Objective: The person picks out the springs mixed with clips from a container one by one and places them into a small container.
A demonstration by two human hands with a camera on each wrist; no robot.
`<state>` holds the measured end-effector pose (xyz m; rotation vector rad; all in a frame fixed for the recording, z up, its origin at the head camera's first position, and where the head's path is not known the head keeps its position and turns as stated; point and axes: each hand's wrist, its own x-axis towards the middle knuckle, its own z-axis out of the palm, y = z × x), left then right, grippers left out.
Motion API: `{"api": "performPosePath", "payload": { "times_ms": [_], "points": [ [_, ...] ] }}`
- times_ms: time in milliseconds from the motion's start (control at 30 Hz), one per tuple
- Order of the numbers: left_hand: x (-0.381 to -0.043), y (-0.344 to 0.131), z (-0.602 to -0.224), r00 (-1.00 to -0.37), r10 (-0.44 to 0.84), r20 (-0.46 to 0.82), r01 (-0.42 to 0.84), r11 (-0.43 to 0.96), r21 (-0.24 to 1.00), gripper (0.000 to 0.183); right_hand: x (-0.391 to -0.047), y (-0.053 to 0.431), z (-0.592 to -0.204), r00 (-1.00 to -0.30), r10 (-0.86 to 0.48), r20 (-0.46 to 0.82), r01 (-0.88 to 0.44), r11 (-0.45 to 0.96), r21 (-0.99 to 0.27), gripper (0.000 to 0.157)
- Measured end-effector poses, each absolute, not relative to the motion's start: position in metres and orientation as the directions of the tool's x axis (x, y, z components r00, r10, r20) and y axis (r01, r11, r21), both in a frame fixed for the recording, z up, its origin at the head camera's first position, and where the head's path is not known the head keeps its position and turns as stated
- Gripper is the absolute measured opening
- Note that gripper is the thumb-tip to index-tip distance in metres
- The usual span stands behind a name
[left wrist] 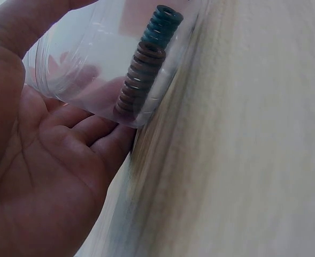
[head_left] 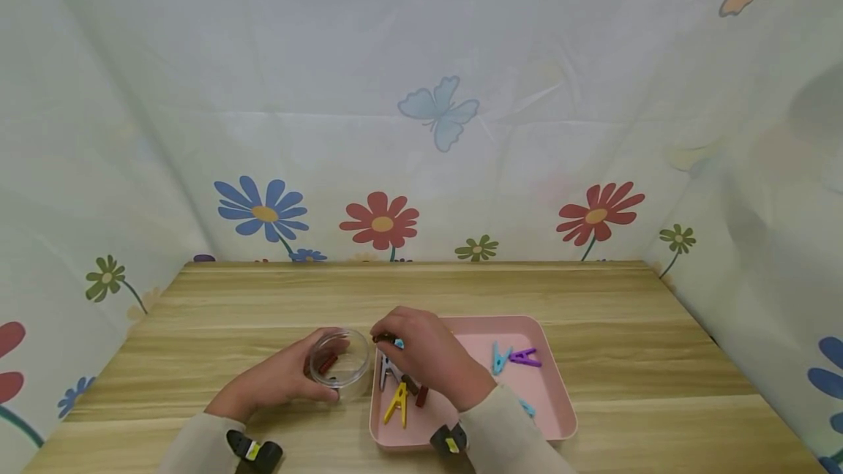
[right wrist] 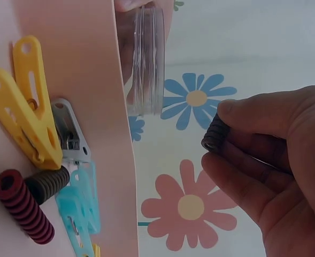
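Note:
My left hand [head_left: 290,377] curls round a clear plastic jar [left wrist: 87,69] on the wooden table, its round mouth facing up. Inside it, the left wrist view shows a brown coil spring [left wrist: 140,77] and a teal coil spring [left wrist: 161,27]. Between thumb and fingertips, my right hand [head_left: 431,353] pinches a dark coil spring [right wrist: 216,133], raised near the jar's mouth and over the left side of a pink tray [head_left: 490,325]. In the tray lie a red spring [right wrist: 24,206] and a dark grey spring [right wrist: 53,182].
Plastic clips share the tray: a yellow clip [head_left: 396,406], a grey clip [right wrist: 71,131], a light blue clip [head_left: 500,358] and a purple clip [head_left: 525,358]. Behind the wooden table [head_left: 263,298] hangs a flower-printed curtain [head_left: 316,137].

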<state>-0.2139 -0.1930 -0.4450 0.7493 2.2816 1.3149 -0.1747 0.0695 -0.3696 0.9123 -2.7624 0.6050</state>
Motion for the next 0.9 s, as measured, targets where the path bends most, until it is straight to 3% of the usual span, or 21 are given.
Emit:
{"api": "performPosePath", "payload": {
  "times_ms": [900],
  "points": [
    [-0.215,-0.195,-0.446,-0.771,0.631,-0.086,0.255,0.429,0.866,0.084,-0.168,0.053,-0.372,-0.725,-0.631,0.277,-0.689,0.673,-0.27,0.017]
  ]
}}
